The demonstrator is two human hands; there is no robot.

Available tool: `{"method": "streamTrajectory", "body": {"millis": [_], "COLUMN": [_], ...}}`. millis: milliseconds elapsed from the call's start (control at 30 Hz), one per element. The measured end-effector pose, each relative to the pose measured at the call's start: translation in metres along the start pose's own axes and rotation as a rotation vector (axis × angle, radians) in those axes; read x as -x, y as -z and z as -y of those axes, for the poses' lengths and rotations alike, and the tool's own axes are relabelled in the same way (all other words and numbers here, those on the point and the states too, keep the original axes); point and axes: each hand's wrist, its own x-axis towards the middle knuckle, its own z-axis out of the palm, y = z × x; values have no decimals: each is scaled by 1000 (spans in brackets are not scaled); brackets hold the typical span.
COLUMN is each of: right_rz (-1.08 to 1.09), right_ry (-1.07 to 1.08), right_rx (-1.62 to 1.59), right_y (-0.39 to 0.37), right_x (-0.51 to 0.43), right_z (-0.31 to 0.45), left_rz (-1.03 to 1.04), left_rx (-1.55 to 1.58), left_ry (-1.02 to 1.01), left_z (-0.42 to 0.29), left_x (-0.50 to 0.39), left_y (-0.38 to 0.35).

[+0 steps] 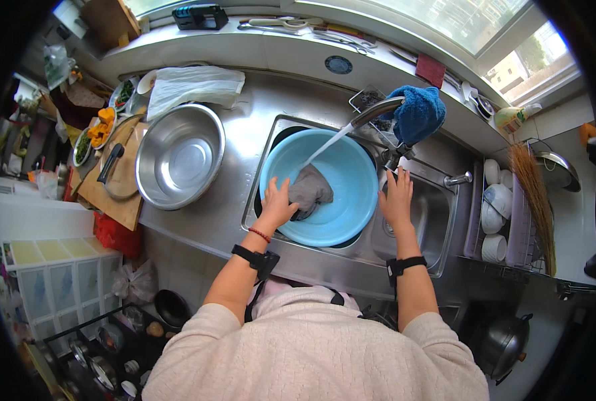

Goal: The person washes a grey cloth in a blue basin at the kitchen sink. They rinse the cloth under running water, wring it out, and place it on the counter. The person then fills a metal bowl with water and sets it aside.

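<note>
A light-blue plastic basin (350, 215) sits in the left bowl of a steel sink, and a grey cloth (310, 188) lies in it. Water streams from the faucet (378, 111) into the basin near the cloth. My left hand (277, 204) is over the basin's left rim with fingers apart, its thumb at the cloth's edge; whether it touches the cloth is hard to tell. My right hand (397, 196), fingers extended and holding nothing, is by the basin's right rim, partly over the right sink bowl (436, 200). A blue towel (418, 115) hangs over the faucet.
Left of the sink stands a steel bowl (182, 155), beside a wooden cutting board (127, 213) with a glass lid (122, 175). A white cloth (193, 90) lies behind. At right, a dish rack (518, 220) holds bowls. Knives and scissors (345, 41) line the windowsill.
</note>
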Motion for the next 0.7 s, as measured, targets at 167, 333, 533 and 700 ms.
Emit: {"method": "streamTrajectory", "body": {"millis": [167,333,533,700], "right_rz": [65,236,220,245], "right_ry": [-37,-248,-429,-457], "right_rx": [-156,-394,-217,-123], "right_y": [-11,-50,-81,-86], "right_x": [63,130,154,154], "right_z": [-5,16,55,59], "left_rz": [146,410,412,502], "left_rx": [-138,-432,-372,-390], "left_ry": [-234,-354,-361,-386], "left_z": [67,102,103,103], "left_x": [22,44,53,49], "left_y": [37,47,45,56]}}
